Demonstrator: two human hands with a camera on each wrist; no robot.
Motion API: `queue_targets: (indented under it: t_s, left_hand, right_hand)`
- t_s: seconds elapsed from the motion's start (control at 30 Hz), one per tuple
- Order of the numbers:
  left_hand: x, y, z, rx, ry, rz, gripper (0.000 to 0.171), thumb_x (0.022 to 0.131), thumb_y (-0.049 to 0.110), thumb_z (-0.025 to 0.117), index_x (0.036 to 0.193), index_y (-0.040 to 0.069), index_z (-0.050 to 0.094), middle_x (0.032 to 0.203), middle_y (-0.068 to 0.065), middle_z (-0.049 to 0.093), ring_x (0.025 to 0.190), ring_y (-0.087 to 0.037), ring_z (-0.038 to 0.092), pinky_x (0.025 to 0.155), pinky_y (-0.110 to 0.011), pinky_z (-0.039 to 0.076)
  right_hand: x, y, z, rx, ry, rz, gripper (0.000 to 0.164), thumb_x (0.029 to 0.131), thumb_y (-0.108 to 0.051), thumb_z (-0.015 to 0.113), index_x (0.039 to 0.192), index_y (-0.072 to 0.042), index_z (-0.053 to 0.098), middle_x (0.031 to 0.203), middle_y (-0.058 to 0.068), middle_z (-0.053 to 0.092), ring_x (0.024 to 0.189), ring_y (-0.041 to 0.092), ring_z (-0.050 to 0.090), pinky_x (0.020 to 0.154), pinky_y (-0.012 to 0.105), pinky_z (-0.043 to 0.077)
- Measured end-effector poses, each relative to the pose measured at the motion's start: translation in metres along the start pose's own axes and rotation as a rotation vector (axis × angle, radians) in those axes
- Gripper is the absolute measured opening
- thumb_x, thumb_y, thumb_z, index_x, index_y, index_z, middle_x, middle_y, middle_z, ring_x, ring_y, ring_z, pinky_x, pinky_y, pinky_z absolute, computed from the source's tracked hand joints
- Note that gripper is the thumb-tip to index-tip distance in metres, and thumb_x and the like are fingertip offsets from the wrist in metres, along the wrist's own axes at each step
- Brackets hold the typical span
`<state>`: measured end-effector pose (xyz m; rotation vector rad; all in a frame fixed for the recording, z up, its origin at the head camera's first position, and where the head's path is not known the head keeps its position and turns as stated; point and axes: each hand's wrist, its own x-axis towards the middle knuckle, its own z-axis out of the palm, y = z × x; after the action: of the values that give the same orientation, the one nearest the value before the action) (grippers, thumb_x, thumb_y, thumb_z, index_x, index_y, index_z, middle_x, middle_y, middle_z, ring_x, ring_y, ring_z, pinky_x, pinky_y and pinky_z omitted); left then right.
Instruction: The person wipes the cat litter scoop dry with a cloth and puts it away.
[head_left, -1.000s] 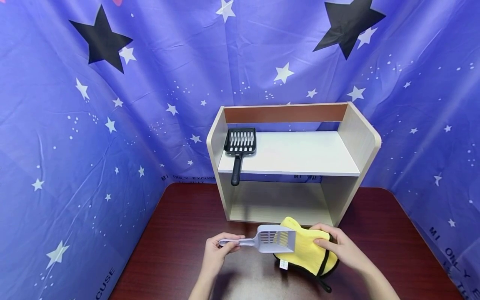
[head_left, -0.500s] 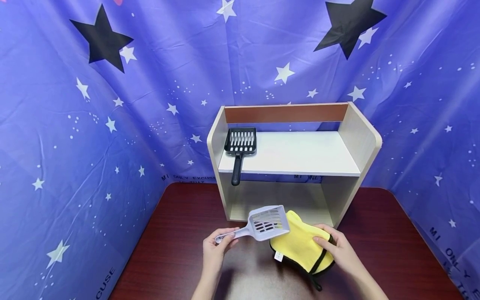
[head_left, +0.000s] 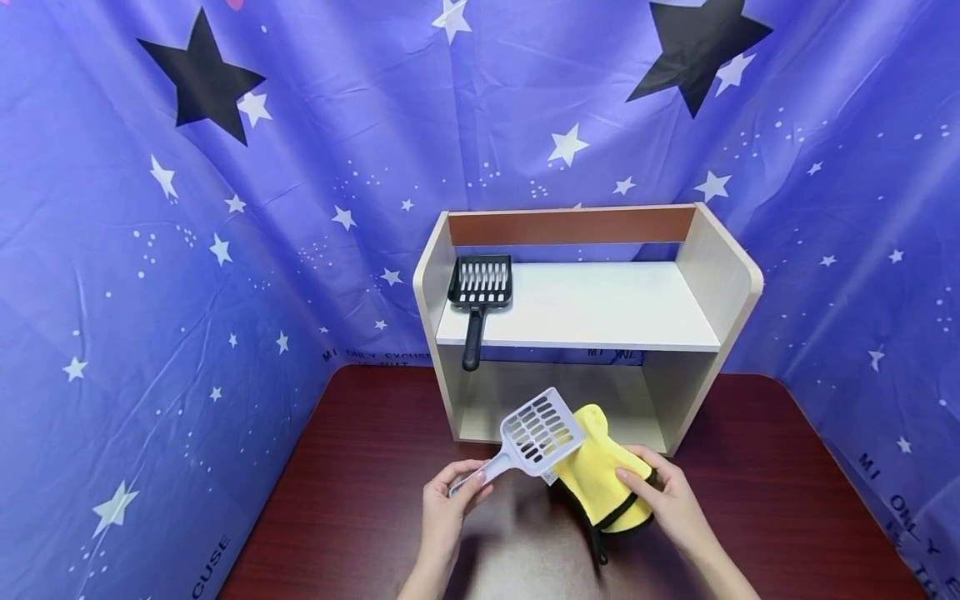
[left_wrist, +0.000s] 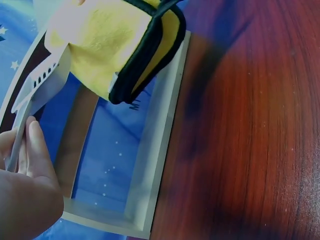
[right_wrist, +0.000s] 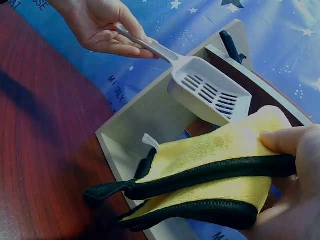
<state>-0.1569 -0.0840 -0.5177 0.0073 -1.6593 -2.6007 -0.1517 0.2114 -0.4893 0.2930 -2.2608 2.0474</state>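
My left hand (head_left: pixel 452 500) pinches the handle of a pale grey slotted litter scoop (head_left: pixel 517 429), its head tilted up to the right. In my right hand (head_left: pixel 670 496) is a folded yellow cloth with black edging (head_left: pixel 600 479); the thumb presses on top and the fingers are partly hidden behind it. The scoop's far edge overlaps the cloth in the head view. From the right wrist view, the scoop head (right_wrist: pixel 210 90) sits right beside the cloth (right_wrist: pixel 215 150), and a black loop hangs from a corner. Both things are held above the table.
A two-level wooden shelf (head_left: pixel 738 283) stands at the back of the dark red table (head_left: pixel 360 467). On its white upper board lies a black slotted scoop (head_left: pixel 480 287), handle over the front edge. A blue star-patterned curtain (head_left: pixel 337 275) surrounds the table.
The grey scoop has turned so its head points up and right with its slots facing the camera. The yellow cloth has shifted left and tilted, its loop swinging left.
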Motion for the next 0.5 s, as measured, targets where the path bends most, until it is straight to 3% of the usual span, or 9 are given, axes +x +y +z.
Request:
queue_targets:
  t_s: [0.27, 0.5]
  left_hand:
    - [-0.006, -0.005, 0.006, 0.153, -0.114, -0.037, 0.036, 0.082, -0.001, 0.067, 0.113, -0.017, 0.057, 0.101, -0.022, 0.068, 0.084, -0.012, 0.068, 0.075, -0.031, 0.058]
    - [-0.013, -0.009, 0.01, 0.211, -0.19, -0.03, 0.038, 0.081, -0.001, 0.068, 0.115, -0.014, 0.058, 0.101, -0.022, 0.068, 0.079, -0.009, 0.069, 0.065, -0.018, 0.056]
  right_hand:
    - [0.002, 0.001, 0.001, 0.029, 0.073, -0.02, 0.029, 0.091, 0.0, 0.057, 0.119, 0.007, 0.055, 0.101, -0.011, 0.065, 0.084, 0.003, 0.062, 0.066, 0.022, 0.055]
    - [0.003, 0.001, 0.003, 0.047, 0.101, 0.0, 0.031, 0.09, 0.0, 0.058, 0.12, 0.007, 0.054, 0.102, -0.011, 0.066, 0.085, 0.003, 0.063, 0.067, 0.022, 0.056]
